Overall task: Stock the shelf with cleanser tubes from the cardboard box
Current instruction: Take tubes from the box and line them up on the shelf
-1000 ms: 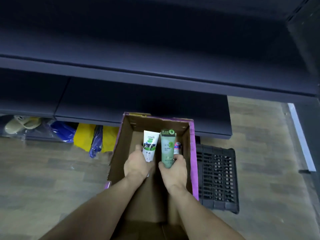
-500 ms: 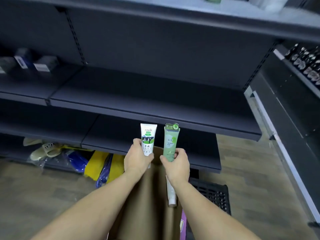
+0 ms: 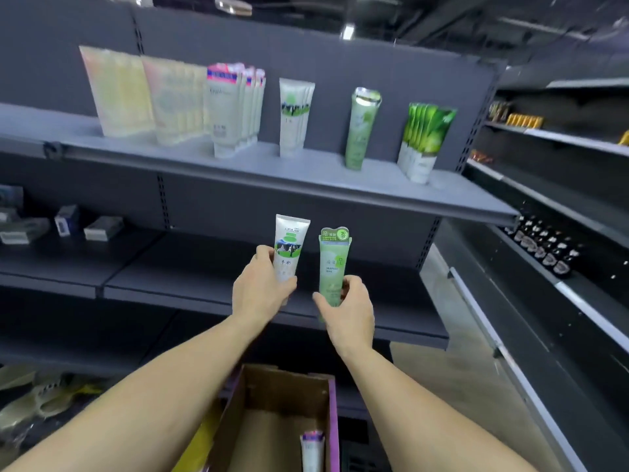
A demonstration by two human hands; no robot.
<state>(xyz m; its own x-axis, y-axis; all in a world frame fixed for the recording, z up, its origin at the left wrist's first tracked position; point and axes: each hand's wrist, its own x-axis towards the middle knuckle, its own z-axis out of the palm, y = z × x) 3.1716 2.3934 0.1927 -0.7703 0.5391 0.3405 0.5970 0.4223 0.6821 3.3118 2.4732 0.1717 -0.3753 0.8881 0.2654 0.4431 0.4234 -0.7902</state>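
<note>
Two tubes upright: left hand (image 3: 260,290) grips white tube (image 3: 289,248), right hand (image 3: 350,310) green tube (image 3: 333,267).

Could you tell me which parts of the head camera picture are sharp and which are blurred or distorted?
Head view: the white tube and green tube are fairly sharp at centre; the packets at upper left are smeared; the shelf edge bows from wide-angle distortion; the lower shelves lie in shadow.

Shelf up front, box down below

We've got two tubes (image 3: 290,250) side by side above the cardboard box (image 3: 279,396), below the stocked shelf (image 3: 306,185).
</note>
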